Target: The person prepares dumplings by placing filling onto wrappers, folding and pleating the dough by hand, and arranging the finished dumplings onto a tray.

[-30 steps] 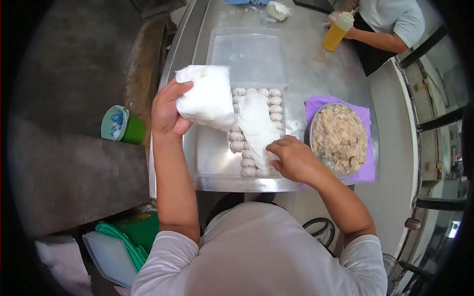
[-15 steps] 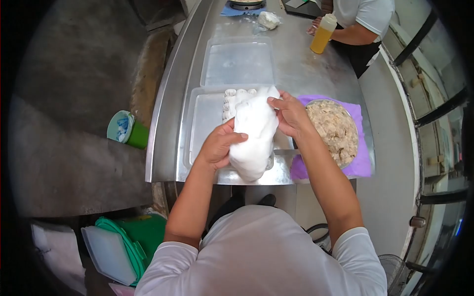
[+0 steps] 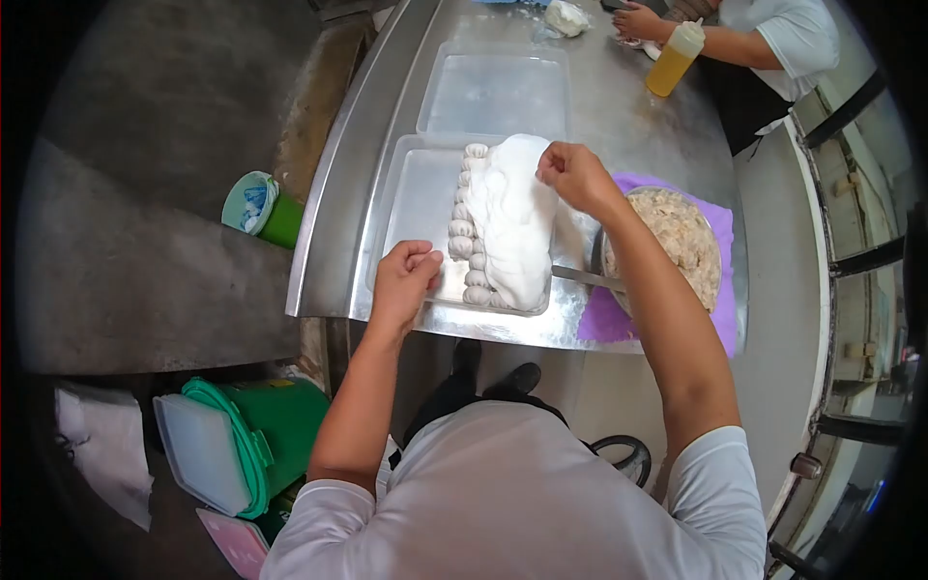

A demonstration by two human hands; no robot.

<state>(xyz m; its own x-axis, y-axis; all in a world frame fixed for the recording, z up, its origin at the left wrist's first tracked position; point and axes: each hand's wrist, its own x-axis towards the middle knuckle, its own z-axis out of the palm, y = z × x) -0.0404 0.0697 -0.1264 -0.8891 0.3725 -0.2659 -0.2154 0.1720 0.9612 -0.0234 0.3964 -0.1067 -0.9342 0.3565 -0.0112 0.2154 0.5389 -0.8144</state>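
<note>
A soft white cloth (image 3: 517, 227) lies in a shallow clear plastic tray (image 3: 401, 217), draped over several pleated dumplings (image 3: 462, 237) whose rows show along its left side. My right hand (image 3: 577, 179) pinches at the cloth's upper right edge; its fingertips are partly hidden. Above the tray's lower left part is my left hand (image 3: 408, 275), fingers loosely curled with the thumb apart, holding nothing. Right of the tray sits a bowl of pale, chunky filling (image 3: 672, 237), and a flat metal spreader (image 3: 585, 278) reaches from the tray's edge toward it.
The bowl rests on a purple cloth (image 3: 604, 319). Another clear tray or lid (image 3: 495, 92) lies beyond. A co-worker's hand (image 3: 643, 24) is near a squeeze bottle of yellow liquid (image 3: 675, 60) and a wrapped white lump (image 3: 565, 17). Green bins stand left of the steel table (image 3: 333, 232).
The white cloth, held up between both hands before, now lies down over the dumplings. My left hand has let go and moved left; my right hand stays at its upper edge.
</note>
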